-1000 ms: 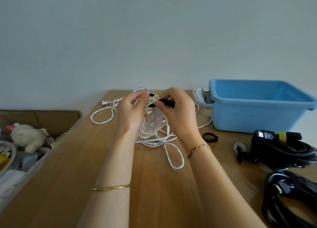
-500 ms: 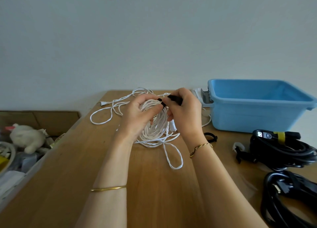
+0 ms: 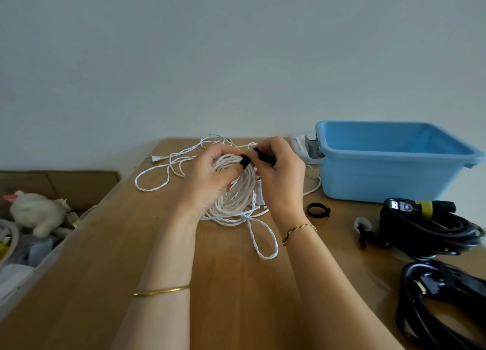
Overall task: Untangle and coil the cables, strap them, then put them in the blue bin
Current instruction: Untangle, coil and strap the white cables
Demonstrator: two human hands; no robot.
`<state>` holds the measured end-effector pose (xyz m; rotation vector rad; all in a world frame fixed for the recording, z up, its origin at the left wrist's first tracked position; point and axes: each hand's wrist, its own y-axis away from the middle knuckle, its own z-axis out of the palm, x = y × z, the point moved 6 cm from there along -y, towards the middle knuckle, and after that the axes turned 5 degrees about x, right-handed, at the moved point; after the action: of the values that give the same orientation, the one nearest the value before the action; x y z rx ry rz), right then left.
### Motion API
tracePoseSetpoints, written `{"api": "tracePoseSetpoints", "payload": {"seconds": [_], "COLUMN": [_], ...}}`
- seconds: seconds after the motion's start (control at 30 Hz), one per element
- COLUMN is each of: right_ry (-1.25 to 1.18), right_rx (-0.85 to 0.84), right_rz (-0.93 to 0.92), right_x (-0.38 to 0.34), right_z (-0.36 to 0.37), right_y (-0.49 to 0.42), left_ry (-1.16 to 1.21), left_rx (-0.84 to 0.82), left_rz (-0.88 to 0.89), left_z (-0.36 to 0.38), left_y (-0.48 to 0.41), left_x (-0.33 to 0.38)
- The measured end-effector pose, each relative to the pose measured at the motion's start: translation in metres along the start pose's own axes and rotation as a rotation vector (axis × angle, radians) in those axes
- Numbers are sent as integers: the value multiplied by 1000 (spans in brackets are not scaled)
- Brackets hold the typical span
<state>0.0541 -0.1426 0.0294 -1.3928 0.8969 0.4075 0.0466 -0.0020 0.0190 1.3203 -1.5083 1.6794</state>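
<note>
The white cable coil (image 3: 236,192) lies on the wooden table (image 3: 223,284), between your two hands and left of the blue bin (image 3: 394,165). It is thin and twisted, so I judge it light, soft and springy; the loops will slide apart if you let them go. Your left hand (image 3: 207,181) is closed around the top of the bundle and holds the loops together. Your right hand (image 3: 278,171) pinches the black strap (image 3: 252,159), which already lies over the top of the coil beside the left fingers.

Keep the hold where all loops meet, near the strap, not on one single strand. Pull the strap snug but gently, because the wire looks easy to kink. One loose loop (image 3: 263,239) hangs toward you and the plug end (image 3: 156,159) trails away to the far left, so these parts are still outside the bundle. A spare black strap (image 3: 317,209) waits just right of your right wrist, and black cable bundles (image 3: 426,231) lie further right.
</note>
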Motion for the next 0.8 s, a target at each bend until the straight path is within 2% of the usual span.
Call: {"api": "tracePoseSetpoints", "payload": {"seconds": [0.37,0.57,0.8], "right_ry": [-73,-154,-192], "right_rx": [0,-52,-96], "right_rz": [55,190,261], "right_x": [1,13,16], "right_z": [-6,-4,-5], "right_y": [-9,-11,-13], "left_ry": [-93,-161,-240], "left_rx": [-59,-82,-49], "left_rz": [121,138,151], "left_z": [7,5,6], "left_y": [5,7,8], "left_x": [18,18,21]}}
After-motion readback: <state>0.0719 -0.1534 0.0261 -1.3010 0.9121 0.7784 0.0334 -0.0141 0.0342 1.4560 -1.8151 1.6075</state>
